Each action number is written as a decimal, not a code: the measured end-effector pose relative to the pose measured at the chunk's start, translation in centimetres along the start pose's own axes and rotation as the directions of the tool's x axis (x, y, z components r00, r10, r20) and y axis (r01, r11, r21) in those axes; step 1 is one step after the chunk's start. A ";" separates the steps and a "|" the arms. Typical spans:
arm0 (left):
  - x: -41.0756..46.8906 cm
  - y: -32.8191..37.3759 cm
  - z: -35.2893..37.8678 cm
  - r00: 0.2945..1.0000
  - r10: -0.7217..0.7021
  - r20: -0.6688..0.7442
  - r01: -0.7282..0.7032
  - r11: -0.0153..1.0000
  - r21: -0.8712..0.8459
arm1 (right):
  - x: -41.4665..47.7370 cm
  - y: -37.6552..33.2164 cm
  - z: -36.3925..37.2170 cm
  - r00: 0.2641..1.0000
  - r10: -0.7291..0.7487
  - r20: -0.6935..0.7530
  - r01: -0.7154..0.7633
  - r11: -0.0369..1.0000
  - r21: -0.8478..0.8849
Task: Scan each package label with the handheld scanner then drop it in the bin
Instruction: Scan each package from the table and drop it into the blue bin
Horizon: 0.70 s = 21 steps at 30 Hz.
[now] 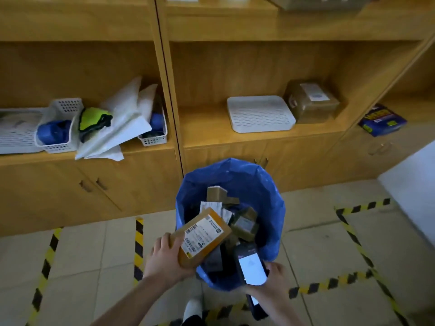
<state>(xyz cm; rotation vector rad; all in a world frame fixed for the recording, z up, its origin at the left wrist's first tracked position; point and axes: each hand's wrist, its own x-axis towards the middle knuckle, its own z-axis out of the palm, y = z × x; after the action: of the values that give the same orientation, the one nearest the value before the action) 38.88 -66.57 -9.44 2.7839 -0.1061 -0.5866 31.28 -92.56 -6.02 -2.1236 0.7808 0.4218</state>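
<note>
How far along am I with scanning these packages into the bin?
Several boxes already lie in the bin. Your left hand holds a labelled package over it; your right hand holds the scanner. A brown box and white mailers sit on the shelves, seemingly left to do.

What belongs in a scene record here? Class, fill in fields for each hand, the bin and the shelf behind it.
left hand: grips a brown package, label up, above the bin's near rim
right hand: holds the scanner, screen lit, beside the package
bin: blue liner, several parcels inside
shelf: one taped box beside a white tray
</note>
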 end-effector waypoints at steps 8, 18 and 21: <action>11.6 7.0 5.9 0.991 -0.124 0.054 0.128 0.988 -0.086 | 14.1 1.1 -1.4 0.995 0.091 -0.033 -0.090 0.996 0.017; 28.3 11.5 22.8 0.977 -0.151 0.152 0.152 0.988 0.002 | 31.0 7.6 5.3 0.978 0.204 -0.049 -0.192 0.963 0.187; 30.9 11.7 26.8 0.981 -0.150 0.119 0.149 0.989 0.022 | 33.5 9.6 7.3 0.973 0.228 -0.027 -0.216 0.949 0.229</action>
<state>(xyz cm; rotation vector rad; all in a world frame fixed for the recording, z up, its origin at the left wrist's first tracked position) 56.16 -88.98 -41.20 2.7845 0.0751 -0.7936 49.97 -104.30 -33.98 -1.8499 1.0536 0.3767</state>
